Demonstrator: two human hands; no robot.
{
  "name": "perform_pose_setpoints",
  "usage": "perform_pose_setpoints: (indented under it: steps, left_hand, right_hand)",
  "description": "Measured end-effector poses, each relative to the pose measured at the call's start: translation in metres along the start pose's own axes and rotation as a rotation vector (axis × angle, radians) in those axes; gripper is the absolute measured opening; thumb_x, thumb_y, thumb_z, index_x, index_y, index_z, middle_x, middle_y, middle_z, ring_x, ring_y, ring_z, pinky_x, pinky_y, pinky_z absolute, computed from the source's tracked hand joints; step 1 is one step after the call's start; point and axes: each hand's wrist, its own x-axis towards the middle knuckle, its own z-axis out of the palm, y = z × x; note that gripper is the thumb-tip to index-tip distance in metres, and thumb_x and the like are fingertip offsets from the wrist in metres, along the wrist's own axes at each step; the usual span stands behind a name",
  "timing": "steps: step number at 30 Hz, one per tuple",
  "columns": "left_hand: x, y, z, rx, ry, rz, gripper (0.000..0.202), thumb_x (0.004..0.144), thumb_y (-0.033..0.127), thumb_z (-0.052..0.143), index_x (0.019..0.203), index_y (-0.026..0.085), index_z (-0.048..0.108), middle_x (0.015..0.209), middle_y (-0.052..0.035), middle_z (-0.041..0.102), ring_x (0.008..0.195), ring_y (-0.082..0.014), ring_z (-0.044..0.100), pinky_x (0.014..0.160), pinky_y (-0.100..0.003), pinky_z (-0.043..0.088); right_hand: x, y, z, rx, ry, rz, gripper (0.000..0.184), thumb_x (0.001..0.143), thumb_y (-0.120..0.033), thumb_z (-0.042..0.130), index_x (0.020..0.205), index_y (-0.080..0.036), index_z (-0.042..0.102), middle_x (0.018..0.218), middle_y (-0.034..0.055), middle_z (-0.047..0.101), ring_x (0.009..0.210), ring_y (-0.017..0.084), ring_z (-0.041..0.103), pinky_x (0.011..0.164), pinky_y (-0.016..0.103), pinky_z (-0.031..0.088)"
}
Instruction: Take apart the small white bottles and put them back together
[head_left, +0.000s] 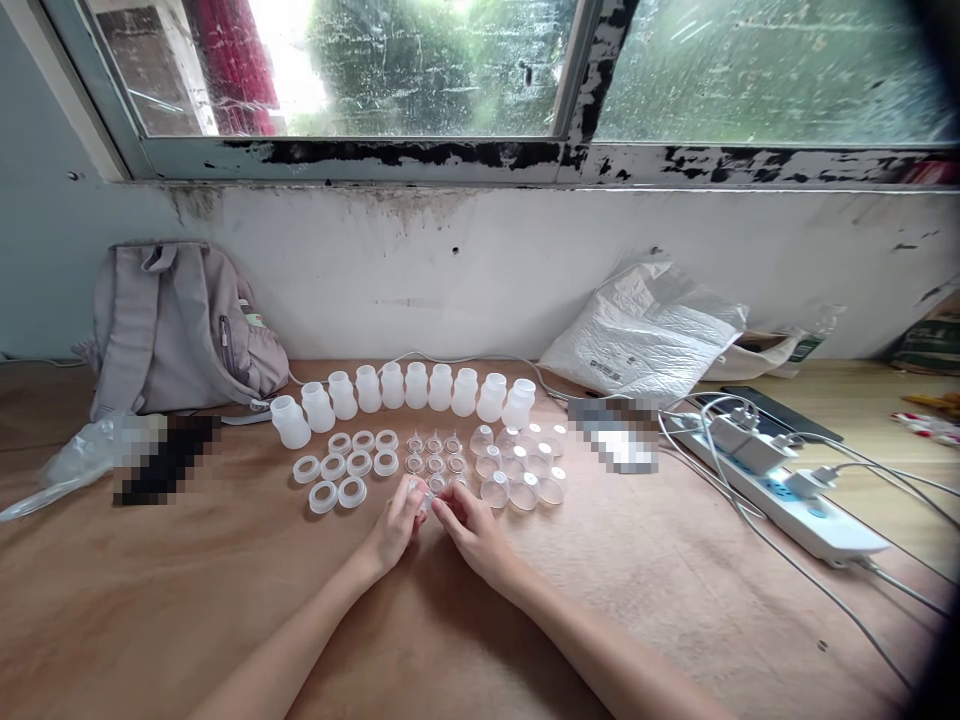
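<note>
Low in the middle of the head view, my left hand is closed around a small clear plastic piece; fingers hide much of its shape. My right hand pinches at the right side of that same piece, thumb and forefinger together. Just beyond my fingertips lie several clear silicone bottle nipples in short rows. Several translucent screw rings sit to the left of them. On the right are several clear dome caps. Behind everything, several frosted white bottles stand upright in a curve.
A grey backpack leans against the wall at the left, with a clear plastic bag in front. At the right lie a white mailing bag and a power strip with plugged chargers and loose cables. Two patches on the table are pixelated.
</note>
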Motion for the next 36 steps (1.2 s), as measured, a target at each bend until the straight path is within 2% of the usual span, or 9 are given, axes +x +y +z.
perform_pose_setpoints:
  steps: [13, 16, 19, 21, 25, 28, 30, 33, 36]
  left_hand:
    - [-0.006, 0.02, -0.007, 0.169, 0.01, 0.072, 0.034, 0.084, 0.044, 0.024, 0.075, 0.018, 0.045, 0.065, 0.0019, 0.044, 0.059, -0.0102, 0.041, 0.054, -0.02, 0.037]
    - [-0.007, 0.017, -0.013, 0.453, 0.029, 0.245, 0.03, 0.084, 0.042, 0.029, 0.086, 0.019, 0.048, 0.071, 0.0, 0.05, 0.062, -0.0124, 0.045, 0.062, -0.024, 0.04]
    - [-0.004, 0.012, -0.027, 0.752, 0.057, 0.443, 0.028, 0.082, 0.037, 0.036, 0.1, 0.021, 0.047, 0.094, -0.0053, 0.053, 0.071, -0.0146, 0.05, 0.071, -0.028, 0.041]
    - [0.0, 0.01, -0.04, 0.829, 0.155, 0.507, 0.027, 0.082, 0.034, 0.036, 0.104, 0.021, 0.046, 0.103, -0.0073, 0.051, 0.075, -0.0153, 0.052, 0.071, -0.029, 0.042]
    - [0.012, 0.008, -0.079, 0.824, 0.627, 0.614, 0.022, 0.081, 0.029, 0.041, 0.1, 0.02, 0.048, 0.102, -0.0076, 0.049, 0.083, -0.0167, 0.051, 0.075, -0.03, 0.043]
    - [0.021, 0.003, -0.115, 0.777, 0.983, 0.596, 0.029, 0.078, 0.032, 0.047, 0.103, 0.017, 0.047, 0.105, -0.0097, 0.046, 0.087, -0.0185, 0.049, 0.075, -0.031, 0.043]
    - [0.027, -0.005, -0.139, 0.735, 1.135, 0.541, 0.041, 0.073, 0.035, 0.053, 0.107, 0.016, 0.043, 0.109, -0.0115, 0.044, 0.092, -0.0203, 0.048, 0.076, -0.032, 0.043]
    - [0.036, -0.02, -0.167, 0.667, 1.204, 0.394, 0.058, 0.064, 0.041, 0.06, 0.111, 0.014, 0.04, 0.111, -0.0131, 0.045, 0.098, -0.0234, 0.047, 0.082, -0.037, 0.041]
    - [0.044, -0.031, -0.183, 0.589, 1.125, 0.213, 0.061, 0.06, 0.044, 0.062, 0.109, 0.013, 0.043, 0.11, -0.0142, 0.049, 0.102, -0.0266, 0.047, 0.085, -0.039, 0.039]
  right_hand:
    - [-0.002, -0.009, -0.007, -0.219, -0.082, -0.175, 0.021, 0.086, -0.029, 0.036, 0.069, -0.019, 0.044, 0.059, -0.0032, 0.042, 0.052, 0.01, 0.037, 0.051, 0.022, 0.03]
    - [-0.004, -0.006, -0.008, -0.261, -0.085, -0.203, 0.019, 0.086, -0.029, 0.035, 0.072, -0.02, 0.043, 0.063, -0.0013, 0.045, 0.055, 0.011, 0.04, 0.055, 0.024, 0.032]
    - [-0.006, -0.002, -0.01, -0.284, -0.053, -0.22, 0.017, 0.086, -0.028, 0.035, 0.073, -0.02, 0.044, 0.063, -0.001, 0.045, 0.054, 0.011, 0.039, 0.053, 0.024, 0.032]
    - [-0.006, 0.0, -0.012, -0.302, -0.024, -0.223, 0.018, 0.086, -0.027, 0.035, 0.071, -0.02, 0.044, 0.061, -0.001, 0.045, 0.053, 0.011, 0.038, 0.052, 0.024, 0.031]
    - [-0.003, 0.004, -0.013, -0.339, 0.007, -0.198, 0.019, 0.086, -0.029, 0.033, 0.072, -0.02, 0.043, 0.06, -0.0013, 0.044, 0.052, 0.011, 0.037, 0.052, 0.024, 0.031]
    - [-0.002, 0.006, -0.013, -0.339, 0.011, -0.193, 0.019, 0.086, -0.03, 0.033, 0.073, -0.021, 0.043, 0.061, -0.0012, 0.044, 0.053, 0.012, 0.039, 0.053, 0.024, 0.031]
    - [-0.002, 0.007, -0.011, -0.341, 0.002, -0.192, 0.019, 0.086, -0.03, 0.034, 0.073, -0.021, 0.043, 0.062, -0.0012, 0.045, 0.053, 0.012, 0.04, 0.053, 0.024, 0.032]
    - [-0.002, 0.01, -0.01, -0.363, -0.018, -0.189, 0.018, 0.086, -0.029, 0.034, 0.074, -0.021, 0.043, 0.062, -0.0013, 0.044, 0.054, 0.012, 0.04, 0.053, 0.024, 0.032]
    - [-0.001, 0.012, -0.009, -0.386, -0.025, -0.185, 0.017, 0.087, -0.029, 0.033, 0.075, -0.021, 0.042, 0.063, -0.0012, 0.044, 0.055, 0.012, 0.041, 0.054, 0.024, 0.032]
